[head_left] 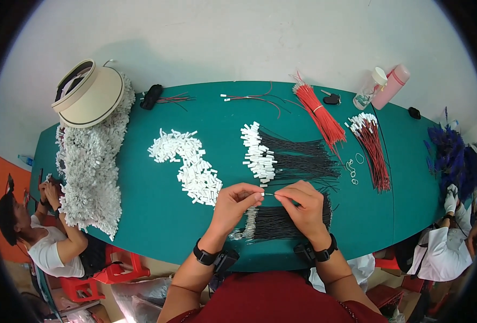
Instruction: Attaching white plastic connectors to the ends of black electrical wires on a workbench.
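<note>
My left hand (237, 203) pinches a small white plastic connector (260, 192) between thumb and fingers. My right hand (302, 205) pinches a thin black wire (270, 194) whose bare tip points at the connector. Both hands hover over a bundle of black wires (281, 223) lying on the green table (157, 215). A loose pile of white connectors (191, 164) lies to the left of my hands. Beyond them a row of black wires with white connectors fitted (281, 156) is laid out.
Red wires (320, 114), dark red wires with white ends (372, 148), rubber bands (353, 167), two bottles (383, 86), a beige visor hat (87, 94) on a large white heap (92, 172). A person sits at the left (44, 237), another at the right (448, 242) beside blue wires (448, 153).
</note>
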`<state>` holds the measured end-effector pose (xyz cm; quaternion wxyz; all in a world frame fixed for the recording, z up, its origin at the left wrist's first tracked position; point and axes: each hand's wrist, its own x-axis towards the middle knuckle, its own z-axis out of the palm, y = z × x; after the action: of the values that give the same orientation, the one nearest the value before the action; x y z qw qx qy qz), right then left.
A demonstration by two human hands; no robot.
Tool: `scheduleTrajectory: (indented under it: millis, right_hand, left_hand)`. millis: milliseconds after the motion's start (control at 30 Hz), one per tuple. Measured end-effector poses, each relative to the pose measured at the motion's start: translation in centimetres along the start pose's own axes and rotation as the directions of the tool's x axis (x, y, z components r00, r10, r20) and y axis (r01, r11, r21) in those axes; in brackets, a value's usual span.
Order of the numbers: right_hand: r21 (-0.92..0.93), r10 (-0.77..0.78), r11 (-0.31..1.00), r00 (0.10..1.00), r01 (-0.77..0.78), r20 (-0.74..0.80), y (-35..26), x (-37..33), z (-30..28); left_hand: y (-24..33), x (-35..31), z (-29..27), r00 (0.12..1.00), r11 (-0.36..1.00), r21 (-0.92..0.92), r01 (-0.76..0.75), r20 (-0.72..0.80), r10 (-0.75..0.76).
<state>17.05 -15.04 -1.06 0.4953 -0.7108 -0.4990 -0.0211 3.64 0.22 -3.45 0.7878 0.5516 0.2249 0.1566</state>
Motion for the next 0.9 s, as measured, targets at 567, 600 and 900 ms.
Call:
scheduleTrajectory:
  millis: [567, 600, 900]
  right_hand:
    - [0.152, 0.135, 0.979, 0.990, -0.139, 0.038, -0.26, -0.65, 0.56]
    - [0.209, 0.201, 0.955, 0.978, -0.210, 0.062, -0.39, -0.66, 0.52]
    - [0.200, 0.219, 0.950, 0.967, -0.242, 0.130, -0.77, -0.38, 0.04]
  left_hand:
    - [-0.51, -0.23, 0.01, 0.998, 1.000, 0.021, -0.008, 0.057, 0.007]
    - [-0.56, -0.26, 0.06, 0.998, 0.999, 0.039, -0.024, 0.063, 0.022]
    - [-0.23, -0.41, 0.59, 0.999, 0.997, 0.071, -0.038, 0.039, 0.035]
